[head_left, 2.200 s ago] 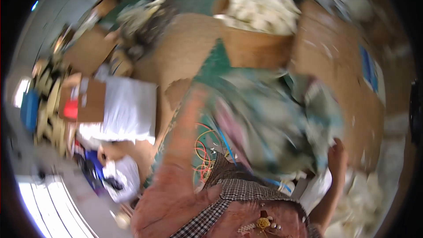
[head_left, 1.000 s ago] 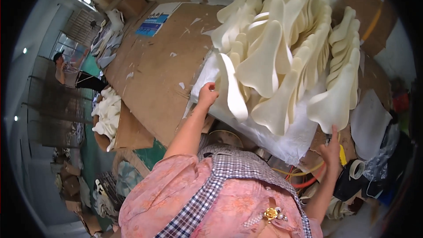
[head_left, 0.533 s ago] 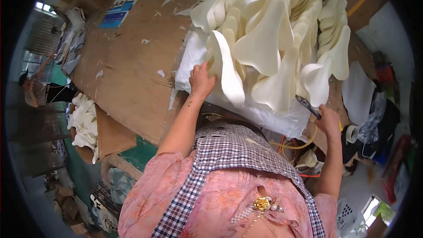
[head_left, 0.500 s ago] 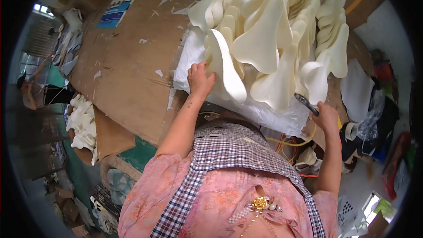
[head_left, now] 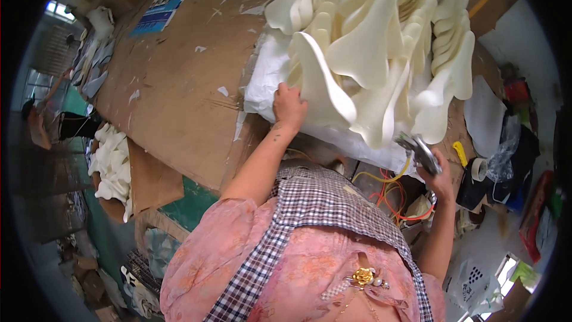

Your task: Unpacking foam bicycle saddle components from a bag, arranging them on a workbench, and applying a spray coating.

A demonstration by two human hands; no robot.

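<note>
Cream, curved foam pieces lie in overlapping rows on a white-covered stack in front of me. My left hand is closed at the lower left edge of the nearest foam piece, whose pale rim stands up. The fingertips are partly hidden there. In my right hand is a silver and black spray gun, a yellow hose running from it. Its front end points toward the lower edge of the foam rows, close to the white covering.
A big brown cardboard sheet covers the table on the left, with paper scraps on it. Beyond its edge stands a carton of foam pieces. Orange and yellow hoses hang below the stack. At right lie a tape roll and a yellow-handled tool.
My left hand and the nearest foam piece have shifted right in the picture. The spray gun has turned and dropped lower, showing its silver side and hose. The foam rows' lower edge looks rearranged.
</note>
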